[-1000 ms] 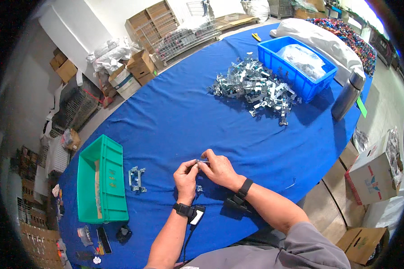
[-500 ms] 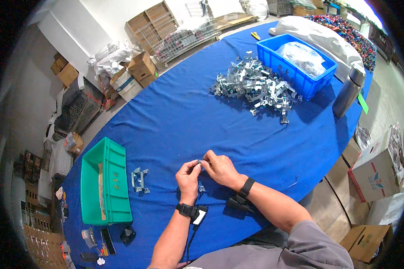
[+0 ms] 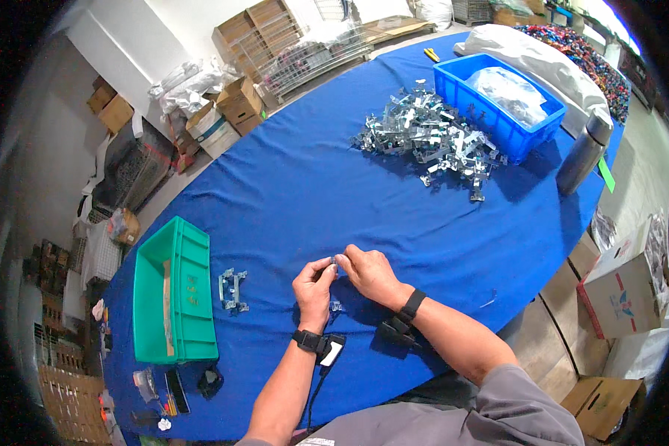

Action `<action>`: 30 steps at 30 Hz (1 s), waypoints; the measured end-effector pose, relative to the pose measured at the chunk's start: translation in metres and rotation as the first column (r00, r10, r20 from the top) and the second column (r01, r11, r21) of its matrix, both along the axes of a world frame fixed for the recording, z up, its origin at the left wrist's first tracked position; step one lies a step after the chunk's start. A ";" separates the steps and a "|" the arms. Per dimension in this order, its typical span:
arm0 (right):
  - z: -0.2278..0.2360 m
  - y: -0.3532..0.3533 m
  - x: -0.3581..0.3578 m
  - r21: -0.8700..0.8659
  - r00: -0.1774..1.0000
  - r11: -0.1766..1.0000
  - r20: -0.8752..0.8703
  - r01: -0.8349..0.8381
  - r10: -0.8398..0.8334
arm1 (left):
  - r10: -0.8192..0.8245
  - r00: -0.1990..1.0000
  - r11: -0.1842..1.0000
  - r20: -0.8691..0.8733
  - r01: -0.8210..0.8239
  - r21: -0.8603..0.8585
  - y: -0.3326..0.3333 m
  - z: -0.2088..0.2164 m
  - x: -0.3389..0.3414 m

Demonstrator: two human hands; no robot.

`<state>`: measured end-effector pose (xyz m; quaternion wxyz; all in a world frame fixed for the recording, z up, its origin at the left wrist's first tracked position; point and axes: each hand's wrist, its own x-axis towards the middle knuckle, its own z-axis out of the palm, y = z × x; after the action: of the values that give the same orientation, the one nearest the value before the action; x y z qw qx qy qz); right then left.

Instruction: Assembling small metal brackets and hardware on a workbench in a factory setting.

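Note:
My left hand point(image 3: 314, 288) and my right hand point(image 3: 369, 273) meet over the middle of the blue cloth, fingertips pinched together on a small metal part point(image 3: 334, 263). Fingers cover most of it, so its shape cannot be made out. Beneath my left palm, another small shiny metal piece point(image 3: 337, 306) lies on the cloth. Left of my hands rests a small group of metal brackets point(image 3: 233, 290), beside the green plastic bin point(image 3: 195, 290). A large heap of similar metal brackets point(image 3: 429, 137) is spread farther off, in front of the blue bin point(image 3: 490, 111).
A steel flask point(image 3: 586, 152) stands at the far right. A yellow cutter point(image 3: 431, 55) lies near the far edge. Close to the green bin are a black phone-like slab point(image 3: 177, 392) and a black object point(image 3: 210, 383). A cardboard box point(image 3: 623, 279) stands off the table's right side.
Both hands stay together on the small metal part, with only slight finger movement. The whole view has shifted a little; nothing on the table has visibly moved.

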<state>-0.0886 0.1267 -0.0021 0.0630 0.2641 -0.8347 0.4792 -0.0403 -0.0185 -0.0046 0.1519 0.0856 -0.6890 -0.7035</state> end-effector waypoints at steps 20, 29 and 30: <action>0.000 0.003 -0.003 -0.019 1.000 1.000 -0.008 0.000 0.000 | -0.009 1.000 1.000 -0.001 0.009 0.001 0.002 -0.002 -0.002; 0.003 0.001 -0.003 -0.004 1.000 1.000 -0.025 0.007 -0.007 | -0.021 1.000 1.000 -0.016 0.020 -0.010 0.000 -0.001 -0.001; 0.003 0.002 -0.003 -0.006 1.000 1.000 -0.027 0.003 -0.003 | -0.014 1.000 1.000 -0.014 0.014 -0.006 -0.001 -0.001 -0.001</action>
<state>-0.0920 0.1290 0.0011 0.0758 0.2692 -0.8326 0.4781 -0.0415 -0.0197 -0.0056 0.1522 0.0752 -0.6905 -0.7031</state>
